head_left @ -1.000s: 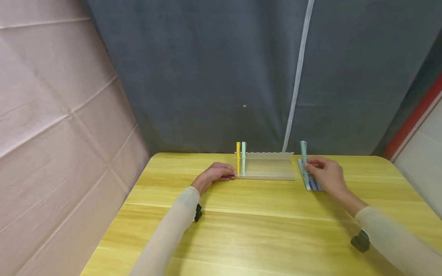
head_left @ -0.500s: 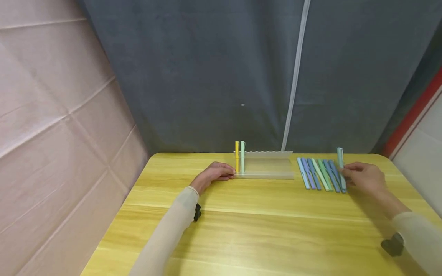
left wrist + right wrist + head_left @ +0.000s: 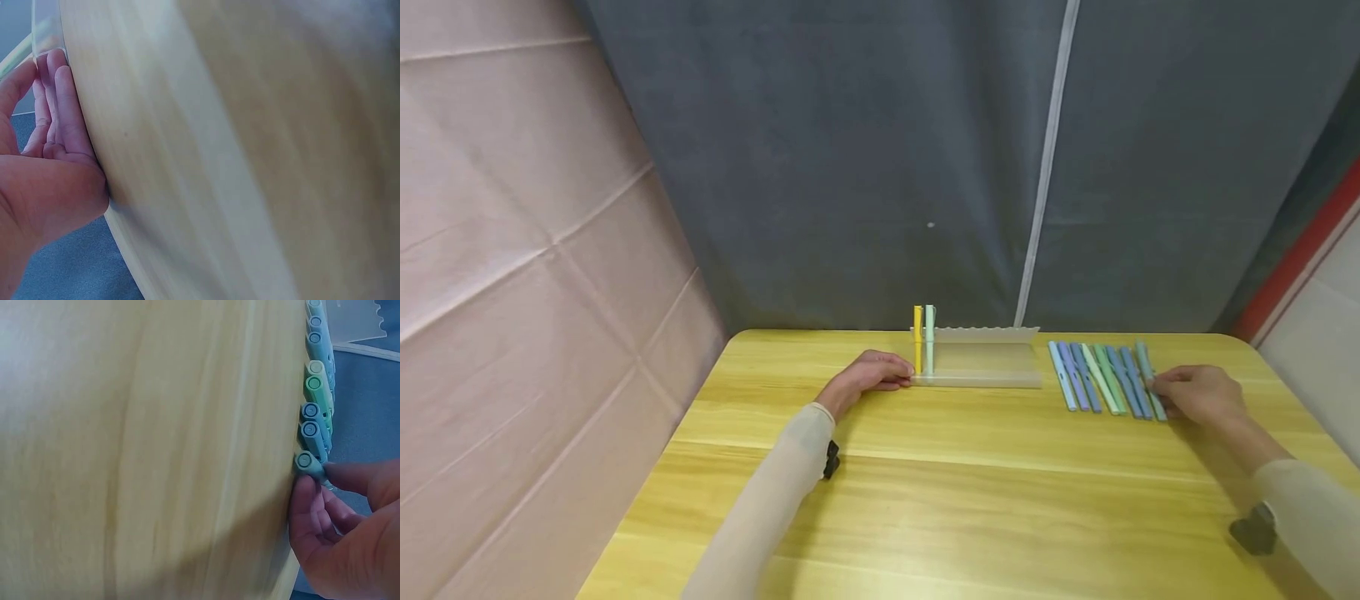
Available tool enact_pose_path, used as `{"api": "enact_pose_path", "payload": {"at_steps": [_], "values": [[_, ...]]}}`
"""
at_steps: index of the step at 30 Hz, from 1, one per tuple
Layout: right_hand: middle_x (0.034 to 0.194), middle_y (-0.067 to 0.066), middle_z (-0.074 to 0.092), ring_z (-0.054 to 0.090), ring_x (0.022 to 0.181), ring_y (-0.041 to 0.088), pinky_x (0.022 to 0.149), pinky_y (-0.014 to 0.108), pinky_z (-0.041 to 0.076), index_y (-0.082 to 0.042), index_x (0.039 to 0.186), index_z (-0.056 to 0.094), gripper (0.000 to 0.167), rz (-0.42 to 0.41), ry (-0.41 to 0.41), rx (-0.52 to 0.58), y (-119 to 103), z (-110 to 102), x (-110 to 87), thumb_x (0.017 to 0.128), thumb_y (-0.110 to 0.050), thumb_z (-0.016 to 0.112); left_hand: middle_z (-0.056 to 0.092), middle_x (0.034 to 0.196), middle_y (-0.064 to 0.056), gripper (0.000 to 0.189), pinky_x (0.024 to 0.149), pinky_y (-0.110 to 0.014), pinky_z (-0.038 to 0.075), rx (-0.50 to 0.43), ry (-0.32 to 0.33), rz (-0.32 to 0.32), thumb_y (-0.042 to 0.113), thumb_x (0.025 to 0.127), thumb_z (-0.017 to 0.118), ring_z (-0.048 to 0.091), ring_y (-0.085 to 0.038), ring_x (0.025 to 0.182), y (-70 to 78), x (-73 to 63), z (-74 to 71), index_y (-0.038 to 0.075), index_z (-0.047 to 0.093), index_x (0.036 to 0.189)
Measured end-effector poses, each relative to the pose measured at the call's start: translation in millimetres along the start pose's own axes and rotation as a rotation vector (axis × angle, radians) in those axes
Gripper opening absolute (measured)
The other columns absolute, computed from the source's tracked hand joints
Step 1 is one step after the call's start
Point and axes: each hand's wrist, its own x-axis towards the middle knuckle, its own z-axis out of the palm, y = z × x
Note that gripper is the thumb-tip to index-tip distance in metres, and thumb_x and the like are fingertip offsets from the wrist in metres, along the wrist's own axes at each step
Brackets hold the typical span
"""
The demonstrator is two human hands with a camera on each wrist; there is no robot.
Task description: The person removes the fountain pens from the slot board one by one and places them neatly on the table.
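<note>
My left hand (image 3: 871,373) pinches the left front corner of a clear plastic pen rack (image 3: 981,382) with a scalloped back edge; the rack's corner also shows at the fingertips in the left wrist view. A yellow pen (image 3: 917,340) and a pale green pen (image 3: 929,340) stand upright at the rack's left end. On the right, my right hand (image 3: 1206,393) holds a grey-green pen (image 3: 1144,362) between thumb and fingers. That pen lies on the table at the right end of a row; its round end (image 3: 304,460) shows in the right wrist view.
Several blue, purple and green pens (image 3: 1090,379) lie side by side between the rack and my right hand. The wood-grain table (image 3: 925,500) reaches back to a dark grey curtain (image 3: 850,167). A pale pink covering (image 3: 535,292) hangs at the left.
My right hand has moved right, from the row's left end to its right end. The grey-green pen it holds has tipped from upright to lying down. The left hand has stayed at the rack.
</note>
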Motion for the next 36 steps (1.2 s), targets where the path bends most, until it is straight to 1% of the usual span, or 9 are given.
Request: {"api": "enact_pose_path", "payload": {"at_steps": [6, 12, 20, 25, 27, 29, 31, 33, 36], "values": [[0.068, -0.003, 0.074, 0.064, 0.063, 0.009, 0.067, 0.026, 0.043, 0.009, 0.112, 0.075, 0.044, -0.061, 0.055, -0.119, -4, 1, -1.1, 0.104, -0.032, 0.061, 0.081, 0.091, 0.002, 0.017, 0.079, -0.019, 0.062, -0.008, 0.008, 0.003, 0.019, 0.100, 0.074, 0.077, -0.007, 0.084, 0.3, -1.7, -0.5, 0.005, 0.079, 0.109], [0.067, -0.003, 0.073, 0.063, 0.062, 0.010, 0.064, 0.026, 0.042, 0.006, 0.105, 0.077, 0.040, -0.078, 0.081, -0.132, -2, 4, 0.1, 0.102, -0.032, 0.064, 0.080, 0.089, 0.003, 0.017, 0.078, -0.019, 0.061, -0.005, 0.002, 0.012, 0.019, 0.100, 0.073, 0.076, -0.006, 0.083, -1.4, -0.9, 0.0, 0.006, 0.079, 0.109], [0.068, -0.001, 0.074, 0.060, 0.066, 0.013, 0.063, 0.028, 0.040, 0.004, 0.102, 0.080, 0.041, -0.099, 0.103, -0.178, 2, 2, 2.8, 0.100, -0.035, 0.067, 0.080, 0.091, 0.002, 0.019, 0.079, -0.020, 0.062, 0.008, 0.000, 0.009, 0.021, 0.100, 0.074, 0.076, -0.007, 0.084, -2.1, -0.5, -0.4, 0.005, 0.079, 0.109], [0.084, 0.014, 0.079, 0.066, 0.071, 0.023, 0.060, 0.030, 0.043, 0.003, 0.102, 0.080, 0.044, -0.106, 0.133, -0.196, 0, 0, 5.6, 0.101, -0.038, 0.066, 0.080, 0.090, 0.003, 0.018, 0.078, -0.019, 0.061, -0.002, 0.005, 0.007, 0.021, 0.100, 0.074, 0.076, -0.006, 0.083, -1.2, 0.1, -0.7, 0.005, 0.079, 0.109], [0.091, 0.020, 0.079, 0.067, 0.072, 0.024, 0.060, 0.031, 0.043, 0.004, 0.102, 0.079, 0.044, -0.117, 0.182, -0.191, -5, 2, 6.6, 0.101, -0.037, 0.065, 0.080, 0.089, 0.003, 0.018, 0.078, -0.019, 0.061, -0.004, 0.004, 0.011, 0.020, 0.100, 0.074, 0.076, -0.006, 0.083, -0.8, 0.3, -0.5, 0.005, 0.079, 0.108], [0.095, 0.024, 0.078, 0.066, 0.070, 0.020, 0.062, 0.032, 0.042, 0.005, 0.104, 0.077, 0.043, -0.125, 0.242, -0.159, -13, 6, 7.5, 0.102, -0.035, 0.064, 0.080, 0.088, 0.004, 0.017, 0.077, -0.018, 0.061, -0.005, 0.002, 0.015, 0.020, 0.100, 0.074, 0.076, -0.006, 0.082, -0.6, 0.2, -0.2, 0.005, 0.079, 0.107], [0.097, 0.024, 0.078, 0.060, 0.069, 0.007, 0.064, 0.030, 0.041, 0.005, 0.106, 0.077, 0.041, -0.144, 0.316, -0.109, -25, 14, 8.3, 0.102, -0.034, 0.063, 0.080, 0.087, 0.004, 0.016, 0.076, -0.018, 0.061, -0.009, 0.000, 0.017, 0.019, 0.100, 0.073, 0.076, -0.006, 0.082, -0.4, 0.0, 0.3, 0.005, 0.078, 0.107], [0.101, 0.024, 0.078, 0.054, 0.069, -0.007, 0.064, 0.026, 0.041, 0.002, 0.109, 0.077, 0.039, -0.177, 0.377, -0.049, -38, 24, 8.3, 0.103, -0.033, 0.062, 0.080, 0.087, 0.004, 0.015, 0.076, -0.018, 0.061, -0.016, 0.000, 0.017, 0.018, 0.100, 0.073, 0.076, -0.006, 0.082, -0.2, -0.3, 0.9, 0.005, 0.078, 0.107], [0.104, 0.022, 0.078, 0.046, 0.070, -0.021, 0.065, 0.017, 0.042, -0.001, 0.113, 0.077, 0.038, -0.231, 0.406, 0.042, -62, 40, 6.3, 0.105, -0.036, 0.062, 0.079, 0.086, 0.004, 0.016, 0.075, -0.018, 0.061, -0.016, 0.005, 0.017, 0.017, 0.100, 0.073, 0.076, -0.006, 0.081, 0.5, -1.1, 1.8, 0.004, 0.078, 0.107]]}}
